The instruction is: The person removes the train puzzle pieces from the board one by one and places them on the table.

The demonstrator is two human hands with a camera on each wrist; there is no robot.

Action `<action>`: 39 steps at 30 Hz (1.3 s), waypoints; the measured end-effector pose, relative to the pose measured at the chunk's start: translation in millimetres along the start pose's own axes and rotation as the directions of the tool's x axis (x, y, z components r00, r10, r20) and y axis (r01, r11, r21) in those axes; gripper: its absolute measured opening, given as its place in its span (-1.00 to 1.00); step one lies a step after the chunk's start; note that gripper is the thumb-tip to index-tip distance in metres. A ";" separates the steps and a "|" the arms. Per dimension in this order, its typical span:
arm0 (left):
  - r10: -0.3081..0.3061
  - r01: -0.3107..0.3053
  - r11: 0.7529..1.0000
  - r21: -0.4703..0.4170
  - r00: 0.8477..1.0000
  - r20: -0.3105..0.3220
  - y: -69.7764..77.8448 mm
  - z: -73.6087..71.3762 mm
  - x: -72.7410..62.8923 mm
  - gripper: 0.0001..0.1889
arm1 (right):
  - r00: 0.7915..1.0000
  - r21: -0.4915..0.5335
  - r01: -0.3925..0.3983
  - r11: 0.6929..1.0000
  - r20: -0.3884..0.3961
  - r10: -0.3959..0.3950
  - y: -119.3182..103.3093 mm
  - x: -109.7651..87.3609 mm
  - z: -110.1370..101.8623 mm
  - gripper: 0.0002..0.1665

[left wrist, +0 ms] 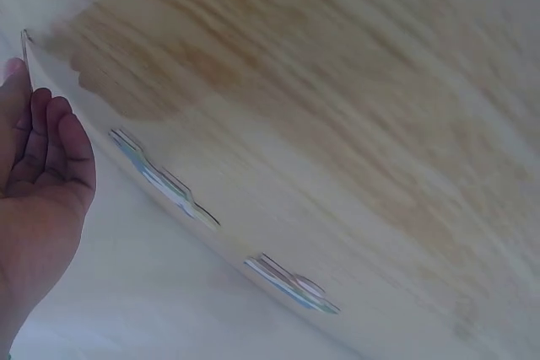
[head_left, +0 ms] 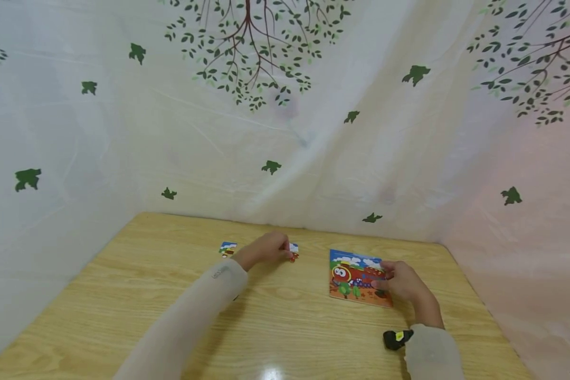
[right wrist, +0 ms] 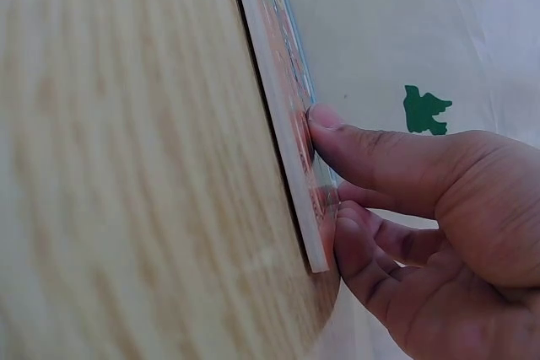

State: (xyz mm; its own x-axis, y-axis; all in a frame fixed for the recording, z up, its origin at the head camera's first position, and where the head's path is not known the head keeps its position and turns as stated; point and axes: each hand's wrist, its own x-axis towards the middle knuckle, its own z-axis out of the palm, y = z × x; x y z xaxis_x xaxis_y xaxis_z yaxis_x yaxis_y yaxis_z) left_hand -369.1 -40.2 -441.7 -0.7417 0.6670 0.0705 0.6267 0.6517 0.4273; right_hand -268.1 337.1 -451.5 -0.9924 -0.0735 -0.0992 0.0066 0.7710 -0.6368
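Between its thumb and fingers, my left hand (head_left: pixel 268 247) pinches a puzzle piece (head_left: pixel 294 248) with white, blue and red print. The left wrist view shows this piece (left wrist: pixel 24 52) edge-on above the fingers of the left hand (left wrist: pixel 46 183). To its right lies a square picture puzzle (head_left: pixel 356 277) with a red, big-eyed cartoon figure, trees and clouds. My right hand (head_left: pixel 405 285) holds the puzzle by its right side. In the right wrist view the thumb (right wrist: pixel 380 153) touches the picture face of the puzzle (right wrist: pixel 283 124), and curled fingers sit at its edge.
Another puzzle piece (head_left: pixel 227 248) lies left of the left hand. Two groups of thin pieces show in the left wrist view, the nearer group (left wrist: pixel 160 176) beside the hand. A black device (head_left: pixel 397 339) is at the right wrist. A printed curtain (head_left: pixel 218 158) encloses the wooden table (head_left: pixel 285 327).
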 end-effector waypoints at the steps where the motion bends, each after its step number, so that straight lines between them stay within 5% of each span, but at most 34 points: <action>1: -0.002 0.002 1.000 0.006 1.000 0.003 -2.3 -1.4 -1.4 -0.85 | 1.000 0.000 -0.001 1.000 0.002 0.001 -0.3 0.4 0.2 -0.16; 12: -0.035 0.028 0.995 0.096 0.997 0.065 -23.7 -10.5 -15.6 -0.86 | 1.000 0.005 0.007 1.000 0.008 -0.007 -3.5 2.8 2.0 -0.15; 18: -0.072 0.071 0.997 0.025 0.997 0.027 -23.3 -13.3 -17.8 -0.86 | 1.000 0.002 -0.010 1.000 0.012 0.009 -5.8 0.9 2.2 -0.15; 30: 0.006 -0.006 0.998 -0.069 1.000 0.002 5.1 5.7 4.1 -0.87 | 1.000 0.009 0.007 1.000 0.016 -0.007 -4.8 -0.5 2.4 -0.15; 39: 0.024 -0.024 0.995 -0.099 1.000 0.004 41.8 26.7 29.2 -0.88 | 1.000 -0.013 -0.022 1.000 0.010 0.022 -2.7 -0.3 2.9 -0.14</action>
State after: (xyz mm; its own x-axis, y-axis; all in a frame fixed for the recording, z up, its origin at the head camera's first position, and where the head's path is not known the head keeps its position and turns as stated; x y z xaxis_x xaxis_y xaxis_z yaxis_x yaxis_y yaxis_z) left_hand -358.1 16.2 -445.9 -0.7253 0.6841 0.0771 0.6172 0.5966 0.5130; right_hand -267.4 333.3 -451.9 -0.9907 -0.0628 -0.1203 0.0264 0.7802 -0.6249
